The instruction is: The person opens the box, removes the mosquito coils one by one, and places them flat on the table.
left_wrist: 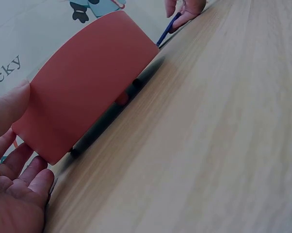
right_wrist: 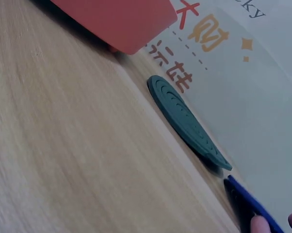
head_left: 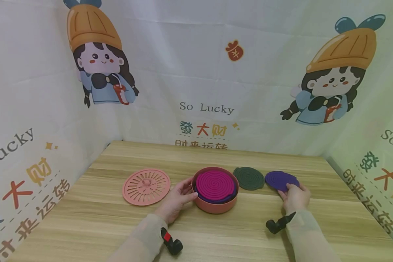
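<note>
Magenta mat [head_left: 215,185] is nested in bowl [head_left: 215,208] gripped by left hand [head_left: 177,200]; purple mat [head_left: 278,179] is pinched by right hand [head_left: 297,198]; green mat [head_left: 249,178] and lid [head_left: 146,187] are left outside.

Wood-grain table [head_left: 222,236], pale backdrop [head_left: 183,65], 2 orange-hatted cartoon figures [head_left: 99,56] [head_left: 334,74], 1 red pouch print [head_left: 234,51]

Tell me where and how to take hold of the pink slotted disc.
Pinch the small raised knob at the centre of the pink slotted disc, coming from above. The disc lies flat on the table, so its low rim would likely be harder to lift. The left hand is nearest but holds the pink bowl.
</note>
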`<action>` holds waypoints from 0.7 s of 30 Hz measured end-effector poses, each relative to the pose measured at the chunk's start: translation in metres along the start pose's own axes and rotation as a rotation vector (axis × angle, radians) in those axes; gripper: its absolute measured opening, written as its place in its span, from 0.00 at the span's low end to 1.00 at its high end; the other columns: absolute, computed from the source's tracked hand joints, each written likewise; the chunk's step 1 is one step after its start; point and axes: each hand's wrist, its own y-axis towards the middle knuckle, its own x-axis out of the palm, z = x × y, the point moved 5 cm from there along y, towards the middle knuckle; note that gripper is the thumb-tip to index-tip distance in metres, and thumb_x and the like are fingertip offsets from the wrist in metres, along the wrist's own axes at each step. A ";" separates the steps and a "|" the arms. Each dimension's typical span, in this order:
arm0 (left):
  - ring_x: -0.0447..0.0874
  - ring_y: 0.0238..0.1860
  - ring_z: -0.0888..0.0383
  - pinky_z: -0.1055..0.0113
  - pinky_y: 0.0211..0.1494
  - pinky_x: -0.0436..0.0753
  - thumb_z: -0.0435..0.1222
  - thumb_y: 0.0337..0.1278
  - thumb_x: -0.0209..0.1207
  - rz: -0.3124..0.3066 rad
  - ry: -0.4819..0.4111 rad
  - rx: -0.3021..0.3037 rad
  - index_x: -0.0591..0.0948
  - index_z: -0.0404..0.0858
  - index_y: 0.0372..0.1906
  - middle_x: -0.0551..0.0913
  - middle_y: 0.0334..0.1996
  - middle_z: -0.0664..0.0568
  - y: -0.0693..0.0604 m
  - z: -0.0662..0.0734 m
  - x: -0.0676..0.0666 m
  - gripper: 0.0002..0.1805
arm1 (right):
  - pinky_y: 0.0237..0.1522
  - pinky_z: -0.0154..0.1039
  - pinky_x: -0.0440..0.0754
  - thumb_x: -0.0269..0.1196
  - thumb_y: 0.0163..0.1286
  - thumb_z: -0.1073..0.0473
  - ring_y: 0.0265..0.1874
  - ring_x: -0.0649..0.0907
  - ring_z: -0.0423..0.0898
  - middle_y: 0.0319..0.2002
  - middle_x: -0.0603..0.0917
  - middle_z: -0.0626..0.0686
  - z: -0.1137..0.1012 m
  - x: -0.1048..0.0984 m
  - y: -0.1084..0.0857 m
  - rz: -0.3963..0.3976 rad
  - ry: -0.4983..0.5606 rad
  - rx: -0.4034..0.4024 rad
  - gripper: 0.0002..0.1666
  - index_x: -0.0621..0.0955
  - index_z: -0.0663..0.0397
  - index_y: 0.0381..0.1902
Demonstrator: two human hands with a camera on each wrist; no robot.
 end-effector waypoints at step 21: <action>0.54 0.72 0.44 0.51 0.72 0.58 0.29 0.60 0.61 0.010 -0.010 -0.004 0.60 0.34 0.72 0.59 0.72 0.39 0.000 0.000 0.001 0.37 | 0.68 0.43 0.62 0.48 0.72 0.61 0.73 0.49 0.44 0.77 0.45 0.47 -0.007 0.006 -0.010 -0.002 -0.038 0.098 0.38 0.50 0.53 0.76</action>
